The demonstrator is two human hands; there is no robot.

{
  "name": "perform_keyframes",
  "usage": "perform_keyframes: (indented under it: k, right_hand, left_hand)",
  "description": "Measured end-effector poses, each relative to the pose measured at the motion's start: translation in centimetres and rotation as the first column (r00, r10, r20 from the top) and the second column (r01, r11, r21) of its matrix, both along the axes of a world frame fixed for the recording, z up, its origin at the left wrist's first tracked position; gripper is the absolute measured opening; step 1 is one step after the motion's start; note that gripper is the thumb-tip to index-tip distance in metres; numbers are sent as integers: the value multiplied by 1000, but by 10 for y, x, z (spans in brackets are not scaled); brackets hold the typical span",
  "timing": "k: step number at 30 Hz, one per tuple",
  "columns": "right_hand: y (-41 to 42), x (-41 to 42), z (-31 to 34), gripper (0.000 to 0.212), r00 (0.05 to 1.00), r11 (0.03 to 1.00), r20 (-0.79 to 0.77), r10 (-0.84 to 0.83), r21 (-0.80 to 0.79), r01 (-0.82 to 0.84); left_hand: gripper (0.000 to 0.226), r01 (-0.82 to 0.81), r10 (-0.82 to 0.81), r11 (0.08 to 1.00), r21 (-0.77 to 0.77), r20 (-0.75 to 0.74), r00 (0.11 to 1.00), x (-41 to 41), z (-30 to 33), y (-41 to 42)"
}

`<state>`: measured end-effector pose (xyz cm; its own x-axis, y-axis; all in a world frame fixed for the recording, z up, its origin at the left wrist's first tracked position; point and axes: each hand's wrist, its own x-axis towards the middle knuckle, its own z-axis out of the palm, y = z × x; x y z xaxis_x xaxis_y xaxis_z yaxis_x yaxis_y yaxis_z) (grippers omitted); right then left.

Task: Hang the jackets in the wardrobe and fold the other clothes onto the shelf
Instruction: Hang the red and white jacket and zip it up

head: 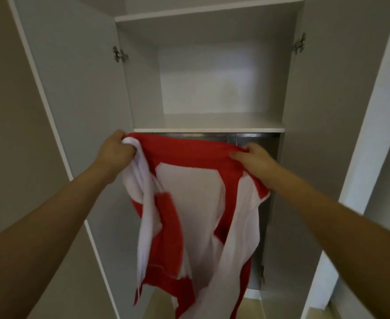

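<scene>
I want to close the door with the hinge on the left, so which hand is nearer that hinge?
Left. The left hand grips the garment almost directly below the left hinge; the right hand holds the garment's other end, well off to the right.

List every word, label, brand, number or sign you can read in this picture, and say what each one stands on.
None: no readable text shows anywhere.
The red and white garment, held up by the left hand and the right hand, shows only colour blocks.
The wardrobe shelf, doors and hinges carry no lettering.
</scene>
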<state>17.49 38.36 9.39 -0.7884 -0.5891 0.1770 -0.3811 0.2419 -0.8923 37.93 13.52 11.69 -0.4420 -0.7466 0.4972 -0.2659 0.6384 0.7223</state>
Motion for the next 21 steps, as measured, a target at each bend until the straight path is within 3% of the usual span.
perform_keyframes:
  k: [2,3,5,6,8,10,11,13,14,17,19,21]
  right_hand:
    - [-3,-7,28,33,929,962,-347,131,270,-34]
    - [-6,-11,36,35,825,909,-529,201,414,44]
    - [-14,-18,45,28,629,821,-734,258,509,257]
    - [-18,-21,50,21,590,811,-773,235,490,319]
    - [-27,-25,57,17,662,857,-736,140,425,291]
    - [-41,-27,61,18,726,913,-683,80,342,221]
    - [-48,-26,64,18,702,922,-707,78,320,220]
    - [-59,-25,70,25,609,916,-783,123,326,235]
    - [-61,-25,74,32,564,900,-809,165,357,250]
    - [-59,-39,79,48,440,737,-845,303,501,454]
    - [-57,-57,68,39,447,607,-839,310,537,586]
    - [-63,-74,50,28,535,554,-825,183,536,638]
  left_hand:
    - [12,-17,23,984,179,-33,999,9,-8,-13]
    - [17,-19,22,972,234,-8,1000,13,-11,-14]
    - [42,-22,-22,969,244,177,984,18,-13,-9]
    - [52,34,-109,963,266,273,956,19,-13,-3]
    - [49,244,-397,863,443,295,869,22,-15,9]
    - [16,376,-565,731,570,195,802,21,-21,20]
    - [9,409,-589,712,571,168,791,18,-25,21]
    - [14,378,-497,766,520,106,861,6,-35,16]
    - [7,350,-429,769,534,26,903,2,-37,13]
    - [15,369,-181,630,683,-333,925,-4,-34,-9]
    - [24,436,-99,552,710,-464,880,-7,-27,-23]
    - [30,503,-109,514,695,-529,842,-14,-18,-29]
